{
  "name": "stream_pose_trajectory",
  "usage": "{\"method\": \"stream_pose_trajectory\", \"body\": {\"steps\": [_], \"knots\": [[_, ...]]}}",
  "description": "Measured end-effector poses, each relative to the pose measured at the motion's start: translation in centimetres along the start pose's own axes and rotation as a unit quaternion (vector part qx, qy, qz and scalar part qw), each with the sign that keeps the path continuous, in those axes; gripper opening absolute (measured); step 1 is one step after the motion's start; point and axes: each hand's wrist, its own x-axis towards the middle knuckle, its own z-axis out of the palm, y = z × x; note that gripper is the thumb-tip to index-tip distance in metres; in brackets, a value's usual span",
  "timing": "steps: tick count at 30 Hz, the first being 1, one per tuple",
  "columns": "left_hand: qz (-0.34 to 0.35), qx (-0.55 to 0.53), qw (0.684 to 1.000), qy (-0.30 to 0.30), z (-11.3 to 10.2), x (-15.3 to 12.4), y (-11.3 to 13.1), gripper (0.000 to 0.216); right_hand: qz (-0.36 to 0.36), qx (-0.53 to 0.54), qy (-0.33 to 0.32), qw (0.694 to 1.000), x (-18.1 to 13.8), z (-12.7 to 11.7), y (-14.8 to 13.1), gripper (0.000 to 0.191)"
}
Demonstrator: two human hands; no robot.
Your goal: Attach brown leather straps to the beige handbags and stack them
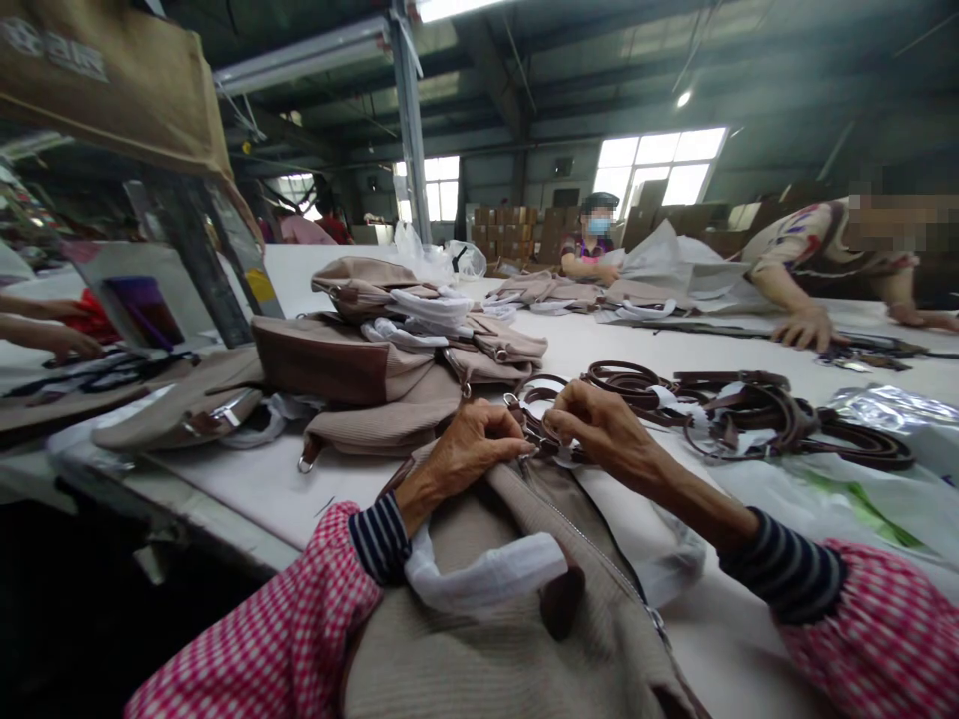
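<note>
A beige corduroy handbag (450,649) lies in front of me with its zipper running along the top. Its handle (486,577) is wrapped in white paper. My left hand (476,444) is closed in a pinch at the far end of the zipper, by a small metal fitting; what lies between the fingertips is too small to make out. Just to the right, my right hand (603,424) is also pinched, and its fingertips hide whatever they hold. Behind and between both hands shows a coiled brown strap (545,384) with a metal clip.
More beige bags (322,359) are piled at left. Several coiled brown straps (771,409) lie at right beside clear plastic bags (846,499). Across the white table (569,345), one co-worker (595,240) handles sheets and another co-worker (809,250) leans over the surface. A metal post (411,130) rises behind.
</note>
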Motion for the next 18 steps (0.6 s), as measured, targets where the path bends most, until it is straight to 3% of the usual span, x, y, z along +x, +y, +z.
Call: {"method": "stream_pose_trajectory", "body": {"steps": [3,6,14,18], "knots": [[0.001,-0.005,1.0,-0.006,-0.1,0.0,0.3,0.016,0.114,0.216,-0.032,0.969,0.3,1.1,0.7,0.044],[0.009,-0.013,0.999,-0.032,-0.3,-0.1,0.6,0.017,0.173,0.305,-0.033,0.936,0.1,1.5,1.3,0.048],[0.047,-0.036,0.997,-0.058,-0.6,-0.3,0.6,0.021,0.161,0.312,-0.034,0.936,-0.4,1.6,0.7,0.041],[0.026,-0.062,0.997,-0.039,-0.2,0.0,0.3,0.018,0.161,0.308,-0.016,0.938,-0.7,2.1,0.3,0.038]]}}
